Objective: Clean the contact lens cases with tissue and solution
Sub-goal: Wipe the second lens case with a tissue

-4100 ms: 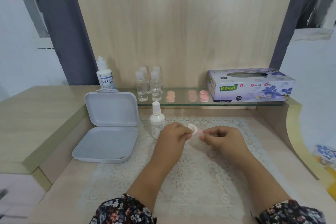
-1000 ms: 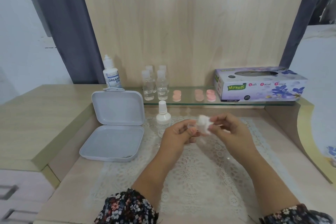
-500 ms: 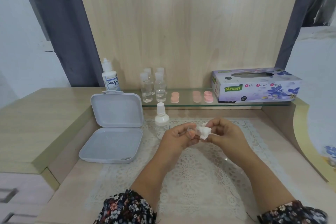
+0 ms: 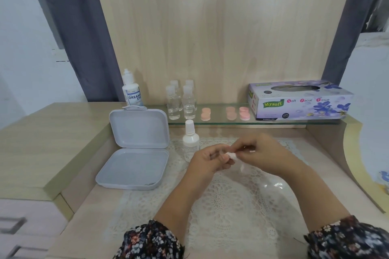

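The two hands meet above the white lace mat (image 4: pixel 227 202) on the table (image 4: pixel 88 221), just in front of the small white spray bottle (image 4: pixel 190 143), which serves as the landmark here. The left hand (image 4: pixel 207 161) has its fingers curled around something small and clear, likely a contact lens case (image 4: pixel 221 151), though it is too hidden to be sure. The right hand (image 4: pixel 263 153) pinches a small wad of white tissue (image 4: pixel 231 156) between thumb and fingertips, pressed against what the left hand holds. Both hands hover to the right of the spray bottle and slightly nearer the camera, close beside it but not touching.

To the left of the spray bottle an open grey plastic box (image 4: pixel 134 166) rests on the table, its lid standing upright. Behind the bottle runs a glass shelf (image 4: pixel 221 122). On it, directly behind the bottle, stand four small clear bottles (image 4: pixel 181 101); behind and to the left stands a white solution bottle (image 4: pixel 131 90) with a blue-lettered label. Behind and to the right lie three pink contact lens cases (image 4: pixel 229 113) in a row, and farther right a purple tissue box (image 4: pixel 299 101) with flower print. Floral sleeves (image 4: pixel 151 242) cover both wrists at the near edge.
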Motion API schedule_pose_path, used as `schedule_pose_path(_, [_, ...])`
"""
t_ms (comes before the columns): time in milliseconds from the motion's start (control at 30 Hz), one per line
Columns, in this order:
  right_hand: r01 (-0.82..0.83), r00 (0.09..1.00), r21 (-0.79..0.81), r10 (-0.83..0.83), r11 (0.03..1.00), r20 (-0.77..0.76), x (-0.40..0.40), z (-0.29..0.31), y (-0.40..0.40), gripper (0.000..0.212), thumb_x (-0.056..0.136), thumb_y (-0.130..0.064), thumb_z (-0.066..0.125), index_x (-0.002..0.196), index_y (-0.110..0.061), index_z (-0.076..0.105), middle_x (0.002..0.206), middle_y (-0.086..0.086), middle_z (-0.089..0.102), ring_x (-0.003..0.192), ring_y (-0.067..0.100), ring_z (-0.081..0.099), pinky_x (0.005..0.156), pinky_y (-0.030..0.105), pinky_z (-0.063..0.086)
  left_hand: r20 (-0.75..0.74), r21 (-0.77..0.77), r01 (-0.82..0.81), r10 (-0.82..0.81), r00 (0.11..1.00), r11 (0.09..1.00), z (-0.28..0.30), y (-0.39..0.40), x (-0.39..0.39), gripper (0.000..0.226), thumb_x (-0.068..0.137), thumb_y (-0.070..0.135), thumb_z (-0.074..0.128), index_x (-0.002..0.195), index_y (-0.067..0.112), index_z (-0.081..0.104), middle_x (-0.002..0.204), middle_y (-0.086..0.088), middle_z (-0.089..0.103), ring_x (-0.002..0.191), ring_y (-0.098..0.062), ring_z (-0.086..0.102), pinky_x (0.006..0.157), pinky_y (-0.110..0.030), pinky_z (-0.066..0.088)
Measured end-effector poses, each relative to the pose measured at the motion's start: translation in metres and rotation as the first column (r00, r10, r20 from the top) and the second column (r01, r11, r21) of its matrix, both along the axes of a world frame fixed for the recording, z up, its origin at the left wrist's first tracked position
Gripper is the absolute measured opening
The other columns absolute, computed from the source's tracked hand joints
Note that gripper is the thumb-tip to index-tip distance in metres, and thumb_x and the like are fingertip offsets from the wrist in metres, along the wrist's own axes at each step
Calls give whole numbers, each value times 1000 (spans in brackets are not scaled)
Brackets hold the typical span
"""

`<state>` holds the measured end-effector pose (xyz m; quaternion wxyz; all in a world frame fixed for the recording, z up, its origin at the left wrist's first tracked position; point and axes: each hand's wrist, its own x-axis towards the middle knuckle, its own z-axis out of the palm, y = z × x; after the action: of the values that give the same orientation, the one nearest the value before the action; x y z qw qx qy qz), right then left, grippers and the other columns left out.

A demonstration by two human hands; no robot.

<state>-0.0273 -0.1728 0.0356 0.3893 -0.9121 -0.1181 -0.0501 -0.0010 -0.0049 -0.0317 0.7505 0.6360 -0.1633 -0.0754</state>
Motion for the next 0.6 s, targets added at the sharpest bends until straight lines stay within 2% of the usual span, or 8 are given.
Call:
schedule_pose_path(100, [-31, 998, -235, 41, 971, 37, 6, 9, 6, 25, 80, -2, 60, 85, -23, 74, 81, -6, 70, 78, 9, 63, 74, 26, 53, 16, -15, 10, -10, 1000, 1000, 1, -2, -3, 25, 91, -3, 59, 115, 1, 65, 96, -14, 71, 90, -21, 67, 82, -26, 53])
schedule_pose_path(167, [-12, 998, -292, 29, 956, 52, 10, 11, 9, 24, 78, -1, 58, 82, -21, 72, 78, -4, 69, 74, 11, 61, 69, 23, 50, 25, -34, -11, 12, 1000, 999, 2, -3, -4, 24, 90, -5, 59, 110, 4, 67, 88, -9, 72, 87, -20, 68, 80, -25, 54])
schedule_pose_path(233, [42, 999, -241, -34, 970, 38, 12, 10, 10, 22, 76, -1, 58, 80, -19, 70, 74, -3, 67, 68, 10, 59, 60, 18, 46, 17, -64, -52, 53, 998, 997, 3, -4, -6, 24, 89, -7, 59, 106, 7, 67, 83, -5, 73, 83, -17, 69, 78, -25, 55])
schedule_pose_path(333, [173, 983, -49, -176, 984, -59, 14, 5, 9, 15, 74, -1, 62, 79, -13, 69, 72, 0, 65, 59, 12, 55, 50, 21, 43, 30, -77, -104, 106, 994, 992, 6, -7, -8, 26, 86, -8, 62, 104, 9, 68, 86, -3, 74, 85, -14, 70, 78, -25, 56])
schedule_pose_path(467, [365, 927, 155, -343, 918, -154, 12, -8, 10, 8, 75, -2, 67, 76, -10, 66, 70, 5, 64, 56, 15, 54, 48, 21, 40, 61, -38, -154, 156, 986, 987, 5, -11, -8, 30, 84, -6, 66, 103, 16, 69, 94, -1, 75, 94, -15, 70, 86, -30, 56])
schedule_pose_path(533, [341, 939, 166, -325, 925, -116, 10, -12, 12, 15, 75, 2, 65, 77, -13, 66, 69, 2, 63, 59, 13, 57, 47, 19, 42, 56, -37, -146, 148, 987, 989, 4, -10, -8, 29, 85, -6, 65, 104, 15, 69, 91, -2, 75, 91, -14, 70, 84, -29, 57])
schedule_pose_path(600, [233, 972, 101, -231, 967, -36, 8, -9, 10, 26, 75, 7, 61, 78, -18, 68, 70, -2, 63, 61, 9, 57, 48, 13, 43, 35, -57, -107, 109, 993, 993, 4, -8, -7, 24, 87, -5, 63, 106, 9, 68, 87, -5, 74, 84, -15, 71, 80, -27, 57])
